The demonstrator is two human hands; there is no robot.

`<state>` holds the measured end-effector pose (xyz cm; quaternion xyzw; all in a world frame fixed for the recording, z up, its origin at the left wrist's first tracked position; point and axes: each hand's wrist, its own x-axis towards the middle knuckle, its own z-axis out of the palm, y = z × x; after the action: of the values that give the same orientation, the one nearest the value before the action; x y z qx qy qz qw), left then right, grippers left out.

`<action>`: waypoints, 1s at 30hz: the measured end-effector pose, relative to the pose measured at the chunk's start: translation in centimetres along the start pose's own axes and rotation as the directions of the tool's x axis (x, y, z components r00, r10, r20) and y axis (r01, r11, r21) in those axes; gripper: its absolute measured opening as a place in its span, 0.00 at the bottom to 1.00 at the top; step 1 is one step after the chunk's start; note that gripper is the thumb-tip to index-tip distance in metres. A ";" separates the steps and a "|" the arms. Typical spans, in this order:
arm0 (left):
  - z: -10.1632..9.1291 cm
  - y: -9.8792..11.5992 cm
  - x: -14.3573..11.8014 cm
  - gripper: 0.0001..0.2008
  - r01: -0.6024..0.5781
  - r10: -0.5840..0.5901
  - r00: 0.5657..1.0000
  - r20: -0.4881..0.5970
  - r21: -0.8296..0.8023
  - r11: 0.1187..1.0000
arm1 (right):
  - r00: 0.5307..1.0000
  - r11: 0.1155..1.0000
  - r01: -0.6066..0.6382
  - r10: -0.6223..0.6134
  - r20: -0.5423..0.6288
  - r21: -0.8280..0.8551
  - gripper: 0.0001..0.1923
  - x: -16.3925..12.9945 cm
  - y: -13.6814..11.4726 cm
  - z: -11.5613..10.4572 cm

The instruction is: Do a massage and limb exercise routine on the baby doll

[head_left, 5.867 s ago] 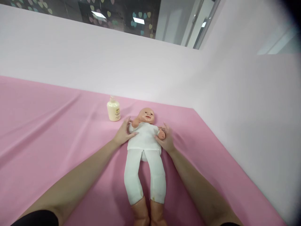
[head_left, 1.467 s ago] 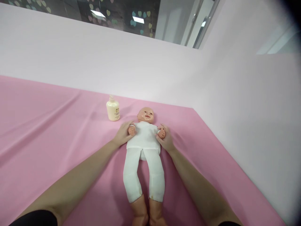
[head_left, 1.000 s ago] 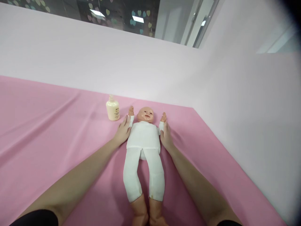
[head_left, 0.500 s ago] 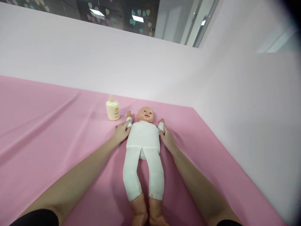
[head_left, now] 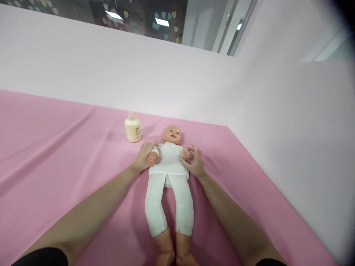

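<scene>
Landmark: a baby doll (head_left: 169, 173) in a white top and white leggings, lying face up on the pink sheet (head_left: 55, 155), head away from the person, bare feet nearest the camera.
Left hand: the left hand (head_left: 143, 158) is curled round the doll's arm on its own side of the body, fingers partly closed about the white cuff, so that the doll's small fist sits over the chest.
Right hand: the right hand (head_left: 195, 162) grips the doll's other arm in the same loose way, fingers bent round the wrist, that fist also brought in over the chest.
Change: half a second ago both doll arms lay out to the sides beside the head, and a second ago they pointed up past it; now they are folded inward, almost meeting at the middle of the top.
Meaning: judged from this, the arms are being worked in and out in a repeated cross-and-spread motion, and this moment is the inward end of a cycle.
Lotion bottle: a cream pump bottle (head_left: 132, 128) stands upright just left of the doll's head, untouched, unmoved.
Doll's legs: straight, side by side, not handled.
</scene>
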<state>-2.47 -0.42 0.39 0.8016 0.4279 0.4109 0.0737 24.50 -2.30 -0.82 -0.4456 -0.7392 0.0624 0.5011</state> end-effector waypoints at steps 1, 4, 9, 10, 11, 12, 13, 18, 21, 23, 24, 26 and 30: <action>-0.1 0.1 0.0 0.34 -0.037 0.037 0.999 0.028 -0.004 0.999 | 1.000 1.000 0.012 -0.012 0.020 0.004 0.41 0.0 -0.1 0.0; -0.1 0.1 -0.1 0.32 -0.037 0.038 0.998 0.043 -0.020 0.999 | 0.998 1.000 0.006 -0.007 0.055 0.011 0.39 -0.2 -0.2 -0.1; 0.4 -0.3 0.0 0.33 0.047 -0.046 0.998 0.034 -0.035 0.998 | 0.997 0.998 -0.055 0.052 0.056 0.040 0.37 -0.2 0.4 0.3; 0.5 -0.4 0.1 0.34 0.069 -0.068 0.997 0.030 -0.024 0.997 | 0.997 0.997 -0.064 0.062 0.056 0.041 0.36 -0.2 0.5 0.4; 0.7 -0.6 0.1 0.34 0.094 -0.094 0.995 0.026 -0.009 0.996 | 0.996 0.996 -0.079 0.077 0.054 0.036 0.35 -0.1 0.7 0.6; 0.9 -0.7 0.2 0.35 0.122 -0.122 0.992 0.020 0.006 0.993 | 0.994 0.995 -0.099 0.097 0.049 0.027 0.34 0.0 0.9 0.7; 1.0 -0.9 0.2 0.35 0.146 -0.147 0.989 0.018 0.020 0.989 | 0.992 0.992 -0.122 0.121 0.043 0.016 0.34 0.0 1.1 0.8; 1.6 -1.8 0.2 0.34 0.186 -0.187 0.982 0.014 0.066 0.980 | 0.989 0.990 -0.134 0.136 0.049 -0.047 0.33 0.1 2.3 0.9; 1.7 -2.4 0.2 0.32 0.170 -0.174 0.984 0.032 0.103 0.980 | 0.987 0.988 -0.130 0.137 0.083 -0.083 0.33 0.0 3.0 1.0; 1.8 -2.8 0.1 0.30 0.173 -0.180 0.982 0.046 0.138 0.975 | 0.979 0.979 -0.182 0.189 0.071 -0.096 0.34 -0.1 3.3 1.1; 1.9 -3.0 0.1 0.28 0.185 -0.194 0.980 0.046 0.154 0.971 | 0.975 0.973 -0.209 0.216 0.058 -0.098 0.34 -0.2 3.4 1.1; 2.0 -3.2 0.0 0.27 0.225 -0.235 0.971 0.040 0.176 0.958 | 0.967 0.964 -0.248 0.252 0.040 -0.096 0.34 -0.2 3.7 1.2; 1.9 -3.3 -0.1 0.27 0.292 -0.310 0.948 0.067 0.195 0.936 | 0.960 0.956 -0.275 0.279 0.022 -0.103 0.31 -0.2 4.1 1.3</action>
<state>-3.13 2.00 -2.47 0.7489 0.5775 0.3144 0.0825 25.88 0.43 -3.82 -0.5680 -0.6807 0.1034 0.4510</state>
